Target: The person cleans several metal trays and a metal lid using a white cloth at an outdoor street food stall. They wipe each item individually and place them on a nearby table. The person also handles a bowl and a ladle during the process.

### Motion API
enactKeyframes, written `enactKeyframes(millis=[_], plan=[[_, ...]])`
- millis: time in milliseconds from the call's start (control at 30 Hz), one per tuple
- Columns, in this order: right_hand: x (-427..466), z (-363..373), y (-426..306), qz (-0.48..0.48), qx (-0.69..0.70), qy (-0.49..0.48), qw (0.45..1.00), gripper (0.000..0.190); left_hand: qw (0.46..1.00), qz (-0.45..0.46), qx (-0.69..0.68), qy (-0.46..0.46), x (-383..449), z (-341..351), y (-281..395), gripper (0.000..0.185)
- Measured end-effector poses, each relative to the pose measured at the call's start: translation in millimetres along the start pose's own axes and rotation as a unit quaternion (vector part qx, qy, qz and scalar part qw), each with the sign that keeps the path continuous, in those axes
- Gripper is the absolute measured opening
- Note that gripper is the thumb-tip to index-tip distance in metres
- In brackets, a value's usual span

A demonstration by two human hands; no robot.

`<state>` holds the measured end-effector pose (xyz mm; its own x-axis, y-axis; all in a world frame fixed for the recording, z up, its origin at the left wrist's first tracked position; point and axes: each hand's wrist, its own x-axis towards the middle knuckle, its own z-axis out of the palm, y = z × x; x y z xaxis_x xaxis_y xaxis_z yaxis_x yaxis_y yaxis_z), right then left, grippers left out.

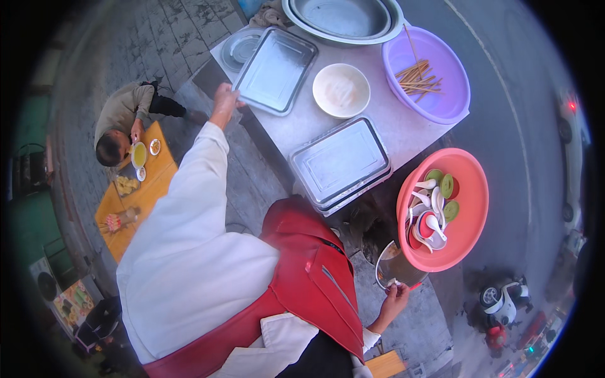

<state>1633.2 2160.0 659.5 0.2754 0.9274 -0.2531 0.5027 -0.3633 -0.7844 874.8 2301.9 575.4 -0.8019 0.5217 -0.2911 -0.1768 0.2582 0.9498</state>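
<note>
My left hand [224, 105] reaches to the near left corner of a rectangular metal tray [278, 71], its fingers at the rim. The tray lies at the far left of a pale tabletop [274, 130], partly over a round lid [238, 48]. Low on the right, my right hand [396, 301] pinches a small white scrap [393, 282], perhaps tissue, at the rim of a bucket [401, 270] holding brownish liquid. A cream bowl [341, 90] with whitish residue sits on the table. Closer to me are stacked metal trays [341, 163].
A purple basin [453, 78] holds chopsticks [420, 81]; a coral basin [468, 208] holds spoons and small dishes. Large metal basins [342, 21] stand at the back. Left, a person [120, 118] eats at an orange table [153, 177]. A scooter [503, 302] stands by the road.
</note>
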Motion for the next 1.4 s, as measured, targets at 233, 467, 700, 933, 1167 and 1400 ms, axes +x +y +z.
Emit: enactKeyframes(millis=[233, 467, 700, 933, 1167, 1400], plan=[[-7.7, -47.5, -7.1, -0.012, 0.026, -0.017, 0.999, 0.006, 0.99, 0.1, -0.087, -0.042, -191.0, -18.9, 34.9, 0.012], [51.1, -147.7, -23.4, -0.187, 0.065, -0.062, 0.978, 0.017, 0.955, 0.177, -0.085, -0.224, -428.6, 124.5, 60.6, 0.008], [115.0, -267.1, -39.0, -0.386, 0.047, 0.069, 0.919, 0.017, 0.895, 0.151, -0.062, -0.416, -613.5, 295.7, 67.1, 0.009], [119.6, -414.0, 83.2, -0.267, 0.223, 0.183, 0.919, 0.013, 0.846, 0.113, -0.024, -0.521, -779.3, 375.3, 29.4, 0.009], [95.8, -409.2, 207.3, -0.121, 0.247, 0.195, 0.941, 0.009, 0.805, 0.206, 0.106, -0.546, -863.9, 413.0, 3.5, 0.007], [67.6, -321.0, 291.6, -0.082, 0.193, 0.11, 0.972, 0.014, 0.605, 0.54, 0.309, -0.497, -943.7, 452.3, -29.2, 0.01]])
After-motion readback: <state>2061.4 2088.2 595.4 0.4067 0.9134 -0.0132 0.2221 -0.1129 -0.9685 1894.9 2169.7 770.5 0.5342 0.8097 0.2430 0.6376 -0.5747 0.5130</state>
